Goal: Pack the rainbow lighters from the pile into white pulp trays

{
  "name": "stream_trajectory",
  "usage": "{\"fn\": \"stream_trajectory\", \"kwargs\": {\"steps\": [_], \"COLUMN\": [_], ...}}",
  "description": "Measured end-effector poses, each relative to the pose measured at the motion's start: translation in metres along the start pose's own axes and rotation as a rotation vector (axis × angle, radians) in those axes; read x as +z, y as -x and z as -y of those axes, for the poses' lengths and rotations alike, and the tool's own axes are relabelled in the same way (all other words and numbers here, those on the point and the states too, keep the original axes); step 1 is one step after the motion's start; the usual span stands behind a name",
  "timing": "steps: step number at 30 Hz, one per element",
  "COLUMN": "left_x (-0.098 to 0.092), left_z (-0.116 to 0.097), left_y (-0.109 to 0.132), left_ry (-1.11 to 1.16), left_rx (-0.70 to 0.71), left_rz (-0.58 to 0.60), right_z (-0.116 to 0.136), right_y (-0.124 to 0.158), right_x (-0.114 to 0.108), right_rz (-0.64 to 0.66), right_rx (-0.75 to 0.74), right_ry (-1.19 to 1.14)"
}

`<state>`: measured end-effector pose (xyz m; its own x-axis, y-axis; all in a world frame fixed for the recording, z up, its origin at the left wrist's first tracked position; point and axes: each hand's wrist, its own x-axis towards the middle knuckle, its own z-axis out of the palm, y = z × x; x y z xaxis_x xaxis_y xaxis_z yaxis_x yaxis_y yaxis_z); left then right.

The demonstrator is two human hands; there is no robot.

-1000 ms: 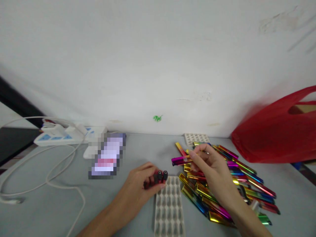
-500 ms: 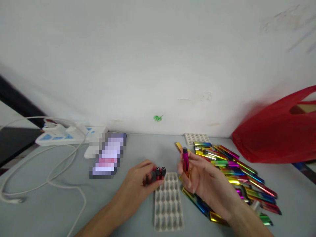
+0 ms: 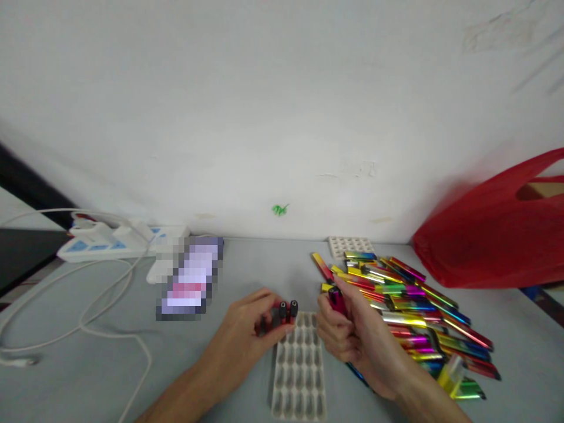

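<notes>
My left hand [image 3: 251, 329] is closed, pinching two black-topped lighters [image 3: 288, 309] side by side over the far end of a pale slotted tray [image 3: 299, 370]. Their lower parts are mostly hidden by my fingers. To the right of the tray, my right hand [image 3: 356, 335] is wrapped round a shiny magenta lighter [image 3: 338, 301] with a dark top; most of its body is covered by the fingers. The tray has rows of hollow slots. Beyond and beside my right hand spreads a pile of metallic lighters [image 3: 409, 319] in gold, red, blue, green and purple.
A second pale tray [image 3: 350, 245] sits by the wall. At the right stands a red bag [image 3: 493, 235]. On the left are a phone [image 3: 191, 279], a power strip [image 3: 94, 249] with plugs, and a looping white cable [image 3: 83, 320]. A yellow-and-clear object [image 3: 452, 376] lies near my right forearm.
My right hand has lowered slightly and closed from a fingertip hold into a fist round the magenta lighter, tilting it. My left hand still holds its two lighters almost in place.
</notes>
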<state>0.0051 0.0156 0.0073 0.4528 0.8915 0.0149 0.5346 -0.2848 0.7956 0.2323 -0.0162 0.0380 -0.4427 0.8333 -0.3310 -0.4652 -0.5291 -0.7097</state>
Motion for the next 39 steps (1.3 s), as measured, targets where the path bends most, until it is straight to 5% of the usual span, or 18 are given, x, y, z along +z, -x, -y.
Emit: {"fn": "stream_trajectory", "kwargs": {"steps": [14, 39], "left_x": [0.0007, 0.0007], "left_z": [0.0017, 0.0031], "left_y": [-0.0017, -0.0008], "left_ry": [-0.018, -0.022], "left_rx": [0.001, 0.014], "left_rz": [-0.001, 0.012], "right_z": [-0.0105, -0.0076], "right_y": [-0.0072, -0.0046], "right_x": [-0.0037, -0.0035], "right_rz": [-0.104, 0.074], "right_rx": [-0.059, -0.095], "right_ry": [-0.034, -0.194]}}
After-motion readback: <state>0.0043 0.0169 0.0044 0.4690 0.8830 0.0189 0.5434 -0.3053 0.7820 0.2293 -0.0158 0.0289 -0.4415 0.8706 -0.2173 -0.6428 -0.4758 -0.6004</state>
